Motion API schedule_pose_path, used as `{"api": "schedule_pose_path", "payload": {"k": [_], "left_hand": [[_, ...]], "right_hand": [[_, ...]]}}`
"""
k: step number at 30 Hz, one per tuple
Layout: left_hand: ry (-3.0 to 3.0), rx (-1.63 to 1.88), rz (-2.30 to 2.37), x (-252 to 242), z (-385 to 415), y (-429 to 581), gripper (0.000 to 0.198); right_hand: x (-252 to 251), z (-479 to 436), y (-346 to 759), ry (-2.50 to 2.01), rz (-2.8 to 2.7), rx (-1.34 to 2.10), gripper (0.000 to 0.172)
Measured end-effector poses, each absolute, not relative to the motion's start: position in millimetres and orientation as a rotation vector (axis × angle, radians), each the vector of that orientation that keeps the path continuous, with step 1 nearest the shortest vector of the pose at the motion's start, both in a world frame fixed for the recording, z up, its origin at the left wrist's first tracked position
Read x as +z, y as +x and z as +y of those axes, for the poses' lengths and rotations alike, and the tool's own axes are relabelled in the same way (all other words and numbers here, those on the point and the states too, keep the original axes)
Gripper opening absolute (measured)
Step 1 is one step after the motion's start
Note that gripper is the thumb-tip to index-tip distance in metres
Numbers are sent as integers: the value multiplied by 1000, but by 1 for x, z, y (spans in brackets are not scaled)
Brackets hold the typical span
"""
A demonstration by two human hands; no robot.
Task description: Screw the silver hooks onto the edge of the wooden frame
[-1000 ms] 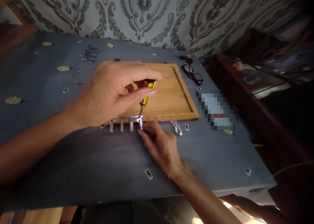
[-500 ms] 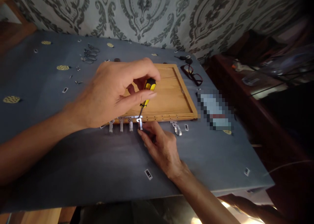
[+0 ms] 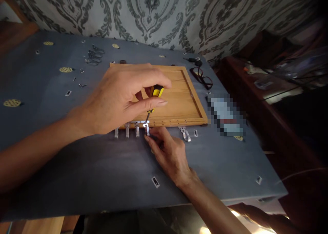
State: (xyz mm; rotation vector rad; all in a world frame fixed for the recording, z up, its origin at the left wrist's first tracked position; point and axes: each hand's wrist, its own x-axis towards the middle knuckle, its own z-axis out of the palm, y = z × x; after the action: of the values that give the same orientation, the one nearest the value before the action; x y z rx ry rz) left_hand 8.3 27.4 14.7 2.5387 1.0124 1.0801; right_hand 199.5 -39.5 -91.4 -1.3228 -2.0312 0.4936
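Note:
My left hand is closed round the handle of a yellow and black screwdriver, its tip down on a metal hook at the near edge of a wooden board. My right hand rests on the table below, fingertips pinching that same hook. To its left, three more metal hooks hang off the board's edge. One loose hook lies to the right on the grey table.
A pile of hooks and screws lies at the back left. Glasses and a blurred-out flat item sit right of the board. Small yellow discs and tags dot the table. A dark cabinet stands at right.
My left fingers have shifted slightly round the screwdriver handle, as in turning it. My right hand stays on the hook. The view drifted a little.

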Motion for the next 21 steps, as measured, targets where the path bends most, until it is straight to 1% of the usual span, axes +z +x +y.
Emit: {"api": "schedule_pose_path", "payload": {"k": [4,8,12,17,21], "left_hand": [[2597,1110,1031,14,28,9,21],[2584,1044,1090,17,27,7,23],[2517,978,1133,20,26,6,20],[2512,955,1094,22,27,6,16],[2526,924,1058,23,29,4,17]], "right_hand": [[-91,-40,200,-1317,-2029,484,5],[-91,-39,200,-1325,-2022,502,6],[-91,-39,200,-1329,-2028,500,6],[-92,-39,200,-1292,-2040,450,7],[-92,-39,201,-1298,-2037,452,8]]}}
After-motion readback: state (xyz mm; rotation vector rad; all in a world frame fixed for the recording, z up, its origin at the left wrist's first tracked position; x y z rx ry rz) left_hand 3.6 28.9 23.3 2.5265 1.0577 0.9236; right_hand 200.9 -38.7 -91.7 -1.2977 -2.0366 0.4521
